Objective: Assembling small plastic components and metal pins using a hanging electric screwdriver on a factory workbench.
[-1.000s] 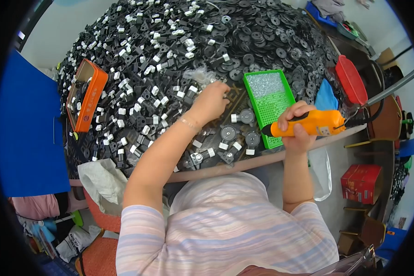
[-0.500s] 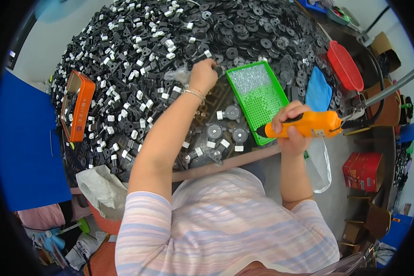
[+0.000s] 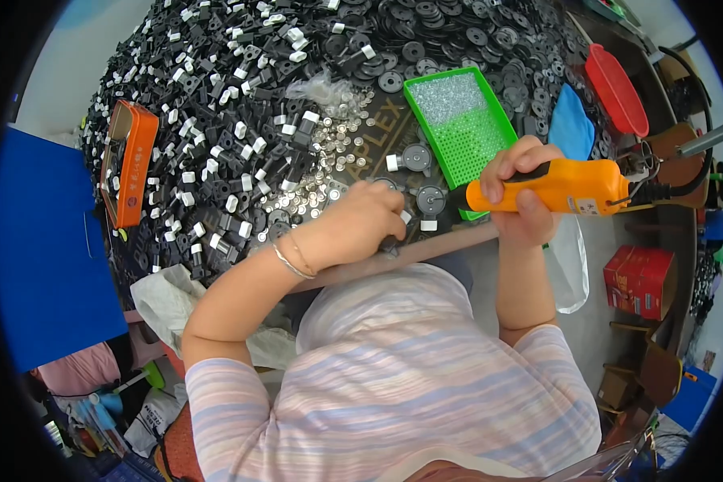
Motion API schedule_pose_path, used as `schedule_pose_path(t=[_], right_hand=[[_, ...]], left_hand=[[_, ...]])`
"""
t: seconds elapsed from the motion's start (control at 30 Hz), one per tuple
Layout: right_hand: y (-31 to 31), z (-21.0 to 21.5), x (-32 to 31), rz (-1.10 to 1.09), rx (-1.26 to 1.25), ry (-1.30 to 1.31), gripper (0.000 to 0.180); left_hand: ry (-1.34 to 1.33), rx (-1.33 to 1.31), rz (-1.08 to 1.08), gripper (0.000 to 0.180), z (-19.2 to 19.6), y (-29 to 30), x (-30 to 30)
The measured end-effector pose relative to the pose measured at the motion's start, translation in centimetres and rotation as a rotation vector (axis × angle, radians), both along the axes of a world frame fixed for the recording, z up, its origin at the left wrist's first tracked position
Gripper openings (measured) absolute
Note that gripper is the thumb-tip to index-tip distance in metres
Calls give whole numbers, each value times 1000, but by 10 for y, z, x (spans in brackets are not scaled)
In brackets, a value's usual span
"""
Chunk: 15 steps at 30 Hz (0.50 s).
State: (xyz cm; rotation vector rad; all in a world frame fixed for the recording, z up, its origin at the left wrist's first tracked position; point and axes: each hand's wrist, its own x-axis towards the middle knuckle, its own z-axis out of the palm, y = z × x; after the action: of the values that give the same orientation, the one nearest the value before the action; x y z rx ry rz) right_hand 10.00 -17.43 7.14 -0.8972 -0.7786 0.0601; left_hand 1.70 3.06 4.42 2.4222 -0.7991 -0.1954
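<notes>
My right hand (image 3: pixel 526 189) is wrapped round an orange electric screwdriver (image 3: pixel 590 186). Its dark nose points left, over the near corner of a green tray (image 3: pixel 438 157) with small silver screws in it. At the table's near edge, my left hand (image 3: pixel 360 225) curls its fingers over a black wheel part (image 3: pixel 390 243), mostly hidden under them. Just right of that hand lies a black wheel with a white tab (image 3: pixel 430 201), and a similar wheel (image 3: pixel 415 157) sits farther back. Small silver discs (image 3: pixel 329 149) are scattered beyond my left hand.
Black-and-white parts (image 3: pixel 209 112) heap over the table's left side, black discs (image 3: pixel 474 36) at the back. An orange box (image 3: pixel 136 165) stands far left. A blue cloth (image 3: pixel 571 120) and red basket (image 3: pixel 616 90) lie right. A cable (image 3: pixel 675 191) trails from the screwdriver.
My left hand has come back from the heap toward the near edge, uncovering the silver discs, and is now over the wheel parts. My right hand still grips the screwdriver. The view has shifted slightly.
</notes>
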Motion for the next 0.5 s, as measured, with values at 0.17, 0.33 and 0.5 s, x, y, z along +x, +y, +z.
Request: schedule_pose_path(t=[0.17, 0.33, 0.5], right_hand=[[4, 0, -6, 29, -2, -35, 29], [3, -1, -9, 20, 1, -25, 29], [11, 3, -10, 52, 11, -42, 29]], left_hand=[[-75, 6, 22, 21, -12, -5, -14], [-72, -71, 382, 36, -3, -3, -38], [-96, 56, 665, 53, -12, -22, -61]])
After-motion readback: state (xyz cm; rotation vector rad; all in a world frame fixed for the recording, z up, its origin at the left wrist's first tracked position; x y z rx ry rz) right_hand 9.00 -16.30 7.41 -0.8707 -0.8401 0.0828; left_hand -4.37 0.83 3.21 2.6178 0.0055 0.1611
